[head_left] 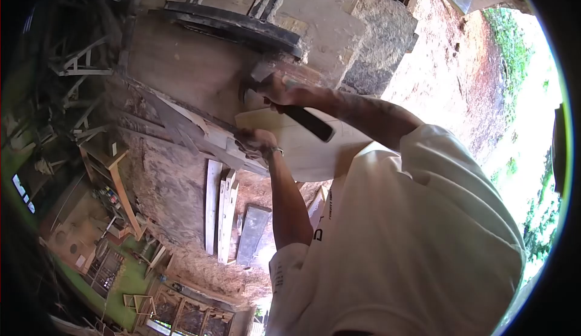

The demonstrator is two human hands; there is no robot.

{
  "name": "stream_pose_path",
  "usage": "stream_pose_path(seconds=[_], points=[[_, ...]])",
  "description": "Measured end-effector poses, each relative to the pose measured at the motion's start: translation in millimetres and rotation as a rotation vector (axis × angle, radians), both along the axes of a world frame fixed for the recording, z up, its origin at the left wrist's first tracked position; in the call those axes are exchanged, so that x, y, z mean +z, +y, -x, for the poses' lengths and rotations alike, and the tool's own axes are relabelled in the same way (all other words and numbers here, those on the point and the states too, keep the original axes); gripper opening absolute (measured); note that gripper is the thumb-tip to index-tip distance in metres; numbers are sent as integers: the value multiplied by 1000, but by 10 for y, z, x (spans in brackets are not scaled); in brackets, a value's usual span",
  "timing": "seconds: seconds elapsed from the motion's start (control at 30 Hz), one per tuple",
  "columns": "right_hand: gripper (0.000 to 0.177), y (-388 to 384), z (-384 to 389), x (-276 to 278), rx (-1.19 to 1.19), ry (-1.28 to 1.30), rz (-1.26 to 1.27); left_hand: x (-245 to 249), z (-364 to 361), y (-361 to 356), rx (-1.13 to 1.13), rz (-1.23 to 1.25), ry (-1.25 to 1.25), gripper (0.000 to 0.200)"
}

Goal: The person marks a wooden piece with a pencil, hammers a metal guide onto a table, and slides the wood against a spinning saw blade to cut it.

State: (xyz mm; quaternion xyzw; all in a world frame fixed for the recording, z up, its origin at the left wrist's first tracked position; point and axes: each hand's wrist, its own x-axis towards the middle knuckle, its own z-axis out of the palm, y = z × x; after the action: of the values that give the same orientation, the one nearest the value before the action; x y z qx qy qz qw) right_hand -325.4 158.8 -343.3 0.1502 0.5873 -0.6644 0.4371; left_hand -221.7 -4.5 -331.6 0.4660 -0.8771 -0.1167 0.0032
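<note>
Our right hand [281, 91] wraps high on the hammer [311, 124], stiff and likely head-heavy; our left hand's [258, 140] grip is unclear.

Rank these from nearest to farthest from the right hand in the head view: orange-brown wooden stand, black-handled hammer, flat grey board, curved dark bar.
From the right hand:
1. Black-handled hammer, in its grip.
2. Curved dark bar, just beyond it.
3. Flat grey board, on the ground, left side.
4. Orange-brown wooden stand, far left.
</note>
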Motion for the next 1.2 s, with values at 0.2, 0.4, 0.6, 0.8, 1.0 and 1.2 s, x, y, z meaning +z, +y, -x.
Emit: stream_pose_path(seconds=[0.2, 0.4, 0.6, 0.8, 1.0, 1.2], points=[[24, -426, 189, 503, -266, -48, -159, -221, -56, -78, -45, 164, -21, 43], [19, -1524, 1426, 1353, -227, -52, 504, -345, -179, -17, -61, 270, 109, 45], [17, -2468, 2274, 488, -128, 167, 381, 69, 35, 110, 18, 179, 78, 46], [23, -2683, 2785, -214, -291, 246, 405, -1, 62, 148, 35, 193, 110, 39], [30, -2634, 3290, -865, -505, -559, 798, 18, 70, 137, 63, 143, 75, 41], [30, -2626, 2783, 68, -344, 47, 338, 81, 48, 102, 81, 98, 52, 43]])
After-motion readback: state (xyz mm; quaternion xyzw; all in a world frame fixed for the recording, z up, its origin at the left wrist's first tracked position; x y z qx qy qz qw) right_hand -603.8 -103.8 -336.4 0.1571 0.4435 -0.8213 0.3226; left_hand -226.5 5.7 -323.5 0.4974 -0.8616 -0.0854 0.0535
